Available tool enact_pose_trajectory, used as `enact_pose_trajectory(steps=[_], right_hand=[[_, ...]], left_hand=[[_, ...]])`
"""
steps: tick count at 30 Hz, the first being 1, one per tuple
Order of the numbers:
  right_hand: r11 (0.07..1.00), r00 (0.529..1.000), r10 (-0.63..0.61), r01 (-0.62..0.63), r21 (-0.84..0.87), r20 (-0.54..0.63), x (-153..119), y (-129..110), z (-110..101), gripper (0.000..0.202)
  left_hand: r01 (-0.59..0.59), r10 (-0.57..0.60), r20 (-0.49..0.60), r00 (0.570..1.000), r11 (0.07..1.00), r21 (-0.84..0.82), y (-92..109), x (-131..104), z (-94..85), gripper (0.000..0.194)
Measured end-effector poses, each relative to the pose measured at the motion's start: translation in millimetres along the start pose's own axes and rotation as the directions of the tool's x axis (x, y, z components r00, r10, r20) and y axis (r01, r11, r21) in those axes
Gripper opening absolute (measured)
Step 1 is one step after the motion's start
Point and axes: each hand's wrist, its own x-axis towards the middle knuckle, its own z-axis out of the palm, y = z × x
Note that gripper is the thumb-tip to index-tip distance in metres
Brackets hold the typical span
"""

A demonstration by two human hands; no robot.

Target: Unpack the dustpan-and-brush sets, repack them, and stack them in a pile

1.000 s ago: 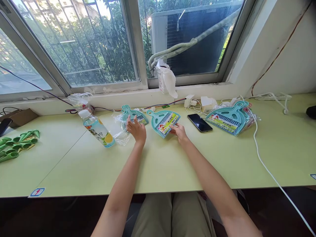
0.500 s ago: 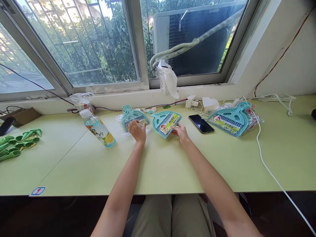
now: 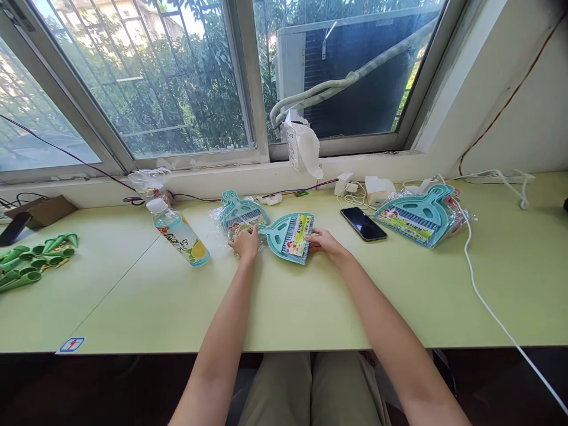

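A small teal dustpan-and-brush set (image 3: 290,238) with a yellow label card lies level between my hands, a little above or on the table; I cannot tell which. My right hand (image 3: 325,242) grips its wide end, thumb on top and fingers partly hidden underneath. At the other end, my left hand (image 3: 245,241) is closed around the tip of the handle, its fingers partly hidden. Just behind my left hand, another dustpan set (image 3: 239,208) rests in clear crinkled plastic.
Left of my hands, a drink bottle (image 3: 180,232) lies tilted, with green cone-shaped pieces (image 3: 38,260) farther off. A phone (image 3: 362,223) is right of centre. Beyond it sits a pile of packaged dustpans (image 3: 417,216), crossed by a white cable (image 3: 470,266).
The dustpan set has turned and come nearer to me, its handle now pointing left. My left hand has moved from the wrapped set to the handle's end.
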Motion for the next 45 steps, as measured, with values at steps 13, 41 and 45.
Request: enact_pose_trajectory(steps=[13,41,45], right_hand=[[0.997,0.983,-0.07,0.073,0.013,-0.167,1,-7,-7,0.016],[0.993,0.987,-0.088,0.098,0.069,-0.138,0,-12,-26,0.019],[0.992,0.983,-0.087,0.1,0.075,-0.16,4,-9,-29,0.017]], left_hand=[[0.032,-0.032,-0.026,0.999,0.999,0.008,-3,3,1.5,0.027],[-0.285,0.187,0.358,0.915,0.927,0.243,-4,3,-12.0,0.033],[-0.354,0.281,0.436,0.855,0.93,0.096,-3,3,-13.5,0.032]])
